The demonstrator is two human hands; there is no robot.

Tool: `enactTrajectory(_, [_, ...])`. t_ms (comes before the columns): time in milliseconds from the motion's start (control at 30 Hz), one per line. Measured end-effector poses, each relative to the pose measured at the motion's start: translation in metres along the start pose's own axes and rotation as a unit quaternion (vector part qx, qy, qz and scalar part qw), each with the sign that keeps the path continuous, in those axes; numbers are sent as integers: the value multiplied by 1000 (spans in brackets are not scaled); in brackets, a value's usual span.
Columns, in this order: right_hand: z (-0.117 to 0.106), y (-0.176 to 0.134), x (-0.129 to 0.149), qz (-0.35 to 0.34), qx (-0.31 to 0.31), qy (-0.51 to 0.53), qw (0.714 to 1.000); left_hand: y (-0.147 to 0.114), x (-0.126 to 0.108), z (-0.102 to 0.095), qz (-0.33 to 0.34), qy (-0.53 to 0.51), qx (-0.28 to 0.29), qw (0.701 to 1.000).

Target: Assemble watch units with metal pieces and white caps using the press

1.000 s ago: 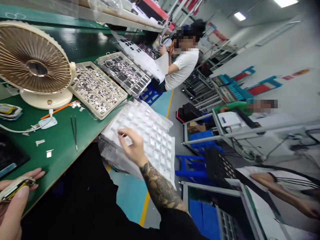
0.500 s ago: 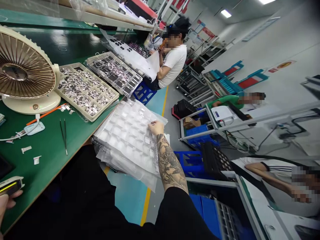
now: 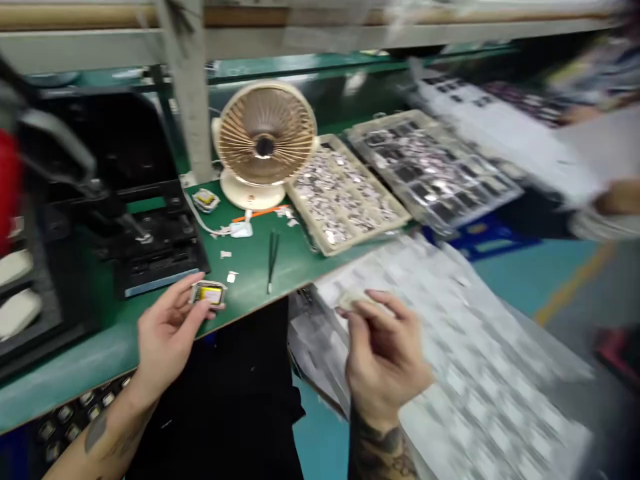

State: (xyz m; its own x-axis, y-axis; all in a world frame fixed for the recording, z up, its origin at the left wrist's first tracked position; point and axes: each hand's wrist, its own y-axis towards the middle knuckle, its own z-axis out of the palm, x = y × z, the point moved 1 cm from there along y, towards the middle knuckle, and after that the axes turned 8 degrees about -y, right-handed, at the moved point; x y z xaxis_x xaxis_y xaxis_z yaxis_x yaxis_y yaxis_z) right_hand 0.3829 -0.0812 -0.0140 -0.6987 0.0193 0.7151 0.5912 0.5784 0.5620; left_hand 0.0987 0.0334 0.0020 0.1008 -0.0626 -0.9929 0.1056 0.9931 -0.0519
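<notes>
Between the thumb and fingers of my left hand (image 3: 167, 333) is a small pale device housing (image 3: 209, 294) with a yellow part inside, held over the bench's front edge. My right hand (image 3: 383, 353) pinches a small pale rounded cover (image 3: 351, 297), smeared by motion. Beneath that hand lies a stack of translucent compartment trays (image 3: 465, 380). Black tweezers (image 3: 272, 260) lie on the green bench between the hands. Close to the left hand are small white tabs (image 3: 232, 277).
A cream fan (image 3: 265, 143) stands behind a tray of small white parts (image 3: 360, 200); another tray (image 3: 435, 167) sits to its right. A black fixture (image 3: 155, 233) with a lever occupies the left. A shelf post (image 3: 186, 93) rises behind. Another person's arm (image 3: 620, 200) is at right.
The view has swung left toward the bench. My right hand has left the tray surface and now holds a pale cover nearer me. My left hand still holds the housing.
</notes>
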Motion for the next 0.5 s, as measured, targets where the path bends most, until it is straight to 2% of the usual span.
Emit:
enactTrajectory(100, [63, -14, 44, -35, 130, 90, 987, 6, 5, -2, -19, -48, 23, 998])
enactTrajectory(200, [104, -14, 72, -99, 195, 171, 961, 6, 10, -6, -28, -95, 42, 994])
enactTrajectory(333, [128, -4, 89, -165, 230, 184, 941, 4, 13, -6, -7, -146, 51, 988])
enactTrajectory(433, [134, -2, 89, -183, 259, 175, 932, 4, 12, -6, 17, -180, 67, 981])
enactTrajectory(500, [134, -4, 86, -189, 274, 172, 927, 5, 11, -6, 22, -192, 59, 979])
